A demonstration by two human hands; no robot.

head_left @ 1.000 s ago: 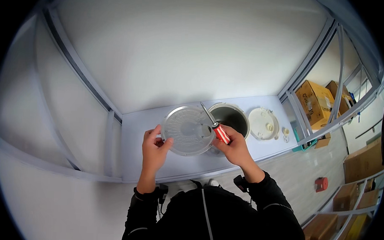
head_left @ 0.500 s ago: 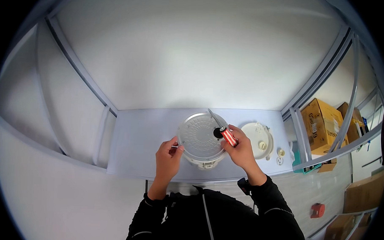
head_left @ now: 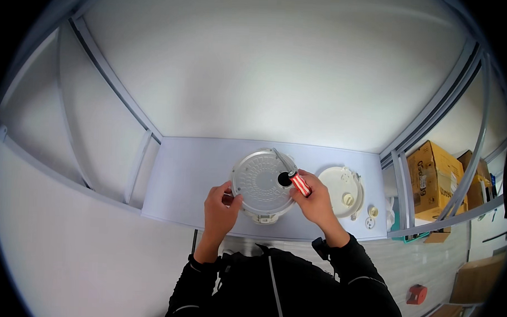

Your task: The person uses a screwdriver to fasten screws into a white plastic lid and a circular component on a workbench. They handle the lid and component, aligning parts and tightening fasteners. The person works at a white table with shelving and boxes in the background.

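Observation:
A round rice cooker lid (head_left: 258, 196) lies on the table in front of me, its silver metal plate facing up and white plastic showing below the near rim. A dark round hole (head_left: 284, 179) sits right of the plate's middle. My right hand (head_left: 314, 200) is closed around a screwdriver (head_left: 300, 183) with a red and white striped handle. Its metal shaft points to the far left over the plate. At the lid's left rim, my left hand (head_left: 221, 205) has its fingers and thumb curled against the edge.
Right of the lid lies a white round cover (head_left: 332, 181) with a small cream part (head_left: 348, 200) on it. Two small round pieces (head_left: 372, 212) lie near the table's right end. Metal frame posts (head_left: 400, 186) flank the table (head_left: 177, 178). Cardboard boxes (head_left: 428, 181) stand beyond on the right.
The view has shifted slightly. The lid and the screwdriver sit a little further left in the picture. Both hands keep nearly the same places and grips.

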